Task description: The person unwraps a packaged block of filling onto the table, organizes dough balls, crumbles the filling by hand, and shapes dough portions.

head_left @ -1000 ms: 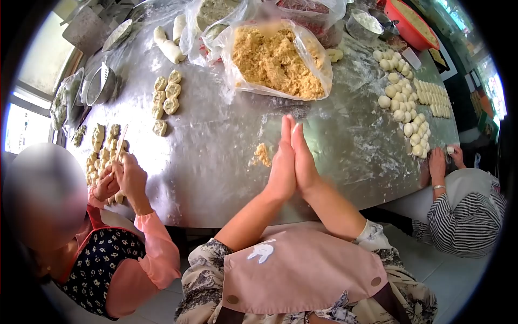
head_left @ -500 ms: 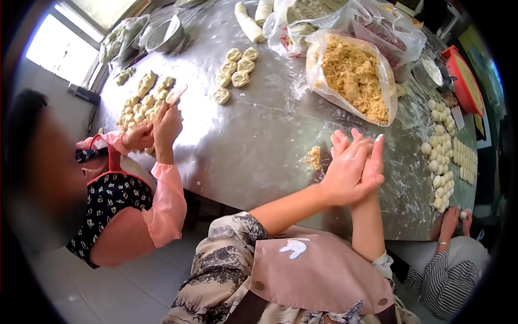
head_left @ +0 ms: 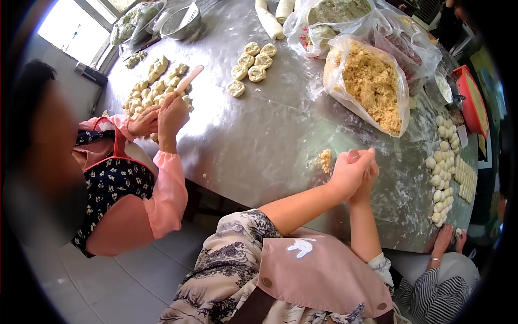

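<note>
Over the near part of the metal table, my two hands are pressed together. My left hand [head_left: 348, 171] is closed, its fingers curled over against the other hand. My right hand [head_left: 368, 186] is closed too, mostly covered by the left, with only some fingers and the wrist showing. Whatever may lie between the palms is hidden. Just left of them sits a small heap of crumbly yellow filling [head_left: 324, 160]. Beyond my hands, an open plastic bag [head_left: 335, 81] holds a large mass of the same-looking filling [head_left: 372, 86].
At left, a co-worker [head_left: 121, 189] holds a flat spatula [head_left: 190, 78] beside many dough pieces [head_left: 145, 97]. Filled dough rounds [head_left: 256, 73] lie mid-table, dough rolls [head_left: 268, 20] behind. Dough balls [head_left: 440, 162] line the right, near another person's hands [head_left: 442, 240] and a red basin [head_left: 474, 102].
My hands went from flat, palms together with fingers stretched out, to curled closed against each other. The view has shifted slightly. The co-worker at left still holds the spatula.
</note>
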`<state>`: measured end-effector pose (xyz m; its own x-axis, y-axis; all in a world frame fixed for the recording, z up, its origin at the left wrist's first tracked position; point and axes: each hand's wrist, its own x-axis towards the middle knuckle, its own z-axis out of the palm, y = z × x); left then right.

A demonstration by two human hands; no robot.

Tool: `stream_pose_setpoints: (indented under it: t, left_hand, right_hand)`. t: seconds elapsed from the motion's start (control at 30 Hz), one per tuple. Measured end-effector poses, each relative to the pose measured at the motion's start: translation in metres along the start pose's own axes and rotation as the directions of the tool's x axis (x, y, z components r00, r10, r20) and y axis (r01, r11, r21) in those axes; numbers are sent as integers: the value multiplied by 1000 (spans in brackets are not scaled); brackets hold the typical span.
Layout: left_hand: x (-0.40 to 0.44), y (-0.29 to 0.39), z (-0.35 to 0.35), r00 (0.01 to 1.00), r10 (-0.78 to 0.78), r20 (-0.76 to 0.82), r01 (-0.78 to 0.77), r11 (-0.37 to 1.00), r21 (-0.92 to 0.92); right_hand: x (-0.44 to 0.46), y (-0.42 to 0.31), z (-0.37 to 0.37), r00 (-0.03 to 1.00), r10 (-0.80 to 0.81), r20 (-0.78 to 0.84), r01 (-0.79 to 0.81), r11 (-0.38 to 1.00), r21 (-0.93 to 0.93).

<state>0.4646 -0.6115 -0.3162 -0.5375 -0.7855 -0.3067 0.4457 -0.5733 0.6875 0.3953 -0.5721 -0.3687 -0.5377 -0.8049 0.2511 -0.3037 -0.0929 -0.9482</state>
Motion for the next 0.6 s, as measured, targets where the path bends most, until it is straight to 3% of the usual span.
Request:
stream_pose_setpoints:
  t: [0.07, 0.17, 0.27, 0.33, 0.43, 0.53, 0.6]
  left_hand:
    - [-1, -4, -3, 992, -49, -115, 36, 993, -108]
    - [-1, -5, -12, 980, -107, -166, 65, 969, -240]
    - [-4, 12, -12, 911, -306, -278, 215, 925, -315]
    - [4, 8, -23, 883, -400, -246, 274, 864, -422]
    - [3, 20, -30, 894, -413, -174, 318, 858, -403]
    - [5, 32, -40, 857, -511, -68, 422, 772, -475]
    - [7, 35, -42, 811, -585, -8, 458, 644, -613]
  right_hand:
    - [3, 2, -2, 997, -74, 26, 77, 991, -107]
    - [8, -7, 1, 987, -114, 109, 138, 959, -247]
    - [9, -29, 4, 972, -92, 218, 170, 912, -374]
    - [13, -25, 2, 937, -161, 311, 285, 865, -413]
    - [18, -27, 2, 886, -178, 429, 365, 838, -406]
    - [26, -35, -12, 730, -168, 662, 520, 766, -379]
    - [27, -36, -22, 728, -132, 673, 442, 841, -313]
